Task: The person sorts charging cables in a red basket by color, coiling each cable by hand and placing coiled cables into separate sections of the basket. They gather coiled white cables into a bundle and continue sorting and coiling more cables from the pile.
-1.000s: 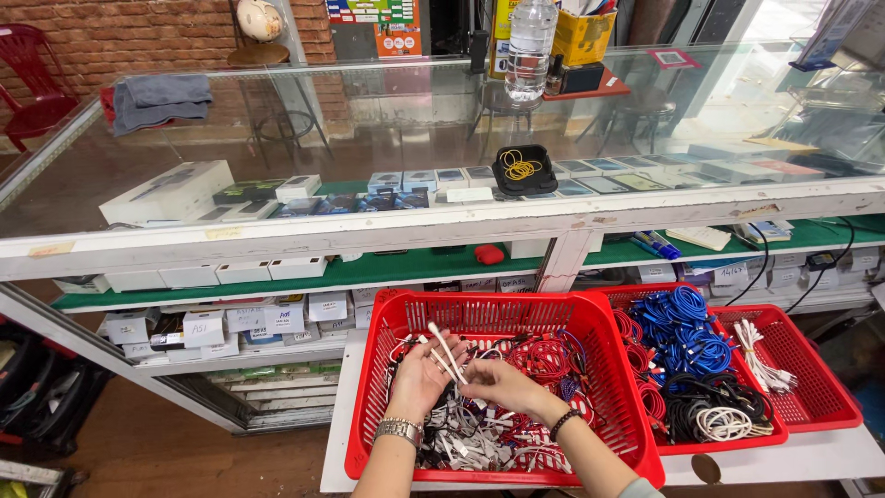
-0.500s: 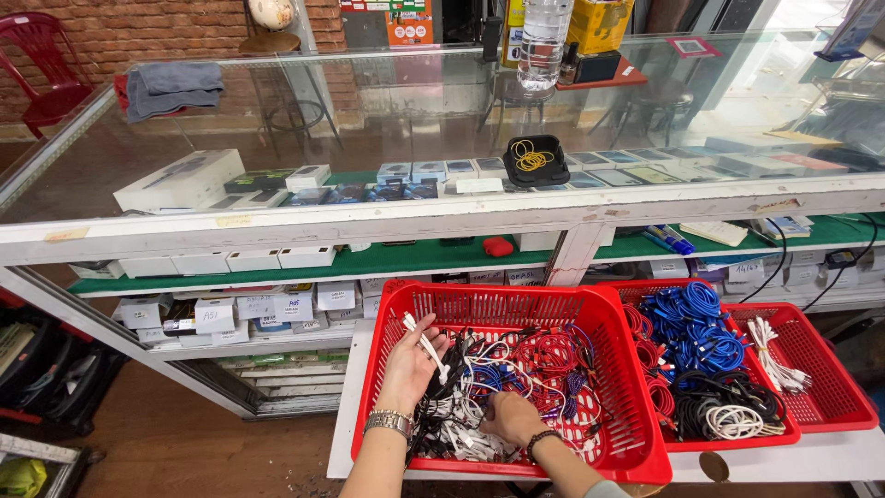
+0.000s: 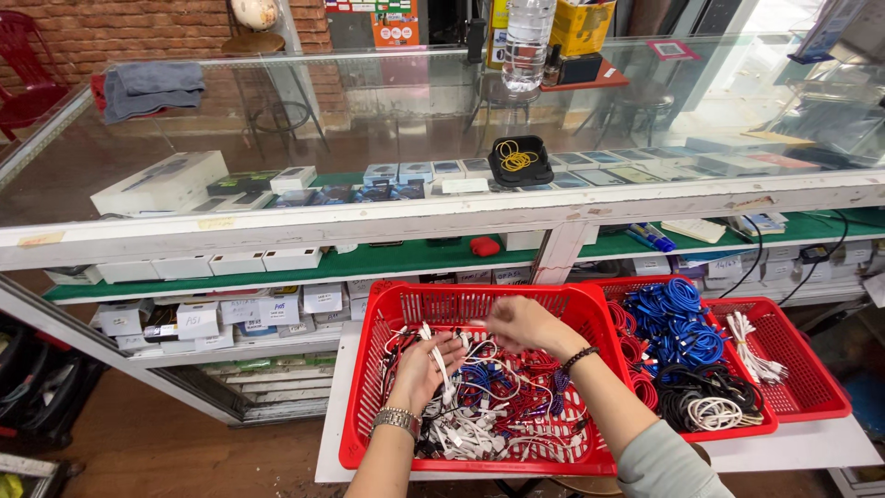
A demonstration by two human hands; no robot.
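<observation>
**Sorting cables in the front red basket**

Presently, all positions are noted relative to the large red basket, which sits nearest the camera on a white tabletop, read from left to right.

Left of the basket: shelves of small white boxes under the glass display counter.

Inside the basket, left part: left hand, metal watch on the wrist, fingers curled about a white cable that stands up out of the palm. The hand is closed on it in a loose grip. The cable's lower run drops into the tangled heap of white, blue and red cables on the basket floor.

Inside the basket, centre, toward the far wall: right hand, dark bead bracelet on the wrist, raised above the heap with fingers bent downward. Thin strands run beneath it. Whether it pinches one, I cannot tell.

Handling judgement: the white cable looks light, limp and smooth-jacketed. It will sag, and it will snag on its neighbours if pulled by the middle. The best hold is probably at the stiffer plug end, drawing slowly so that loops free themselves.

Right of the basket, touching it: a second red basket with coiled blue cables and black cables. Beyond it is a third red basket holding white cables.
</observation>
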